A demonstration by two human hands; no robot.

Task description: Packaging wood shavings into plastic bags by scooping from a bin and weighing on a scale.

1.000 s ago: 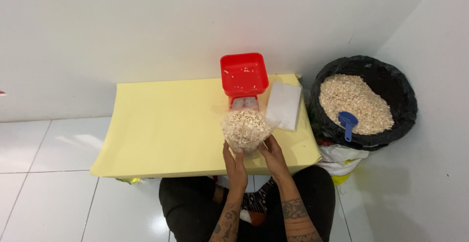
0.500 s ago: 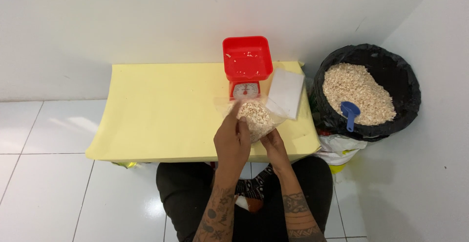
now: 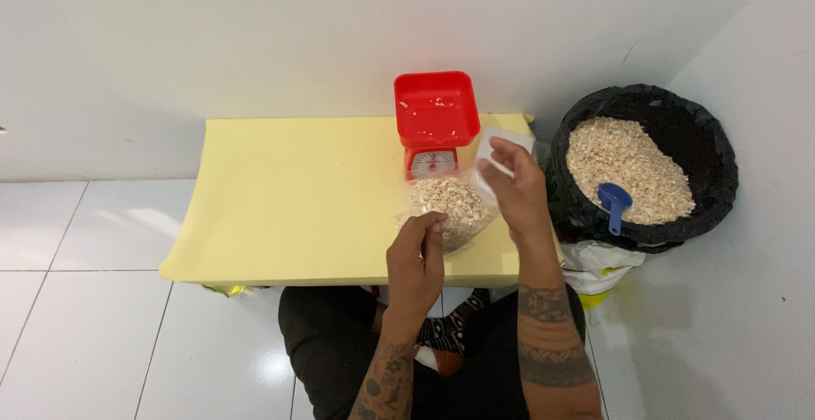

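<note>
A clear plastic bag (image 3: 450, 204) filled with pale flakes lies on the yellow table (image 3: 297, 199), just in front of a red kitchen scale (image 3: 435, 123). My left hand (image 3: 416, 259) pinches the bag's near edge. My right hand (image 3: 516, 187) reaches over a stack of empty clear bags (image 3: 503, 144) at the table's right end, with its fingers on them.
A black-lined bin (image 3: 641, 170) full of the same pale flakes stands right of the table, a blue scoop (image 3: 613, 204) stuck in it. A white and yellow bag (image 3: 598, 267) lies under the bin. The white wall runs behind; white floor tiles lie left.
The filled bag went from raised in both hands down onto the table. My right hand let go of it and moved to the stack of empty bags.
</note>
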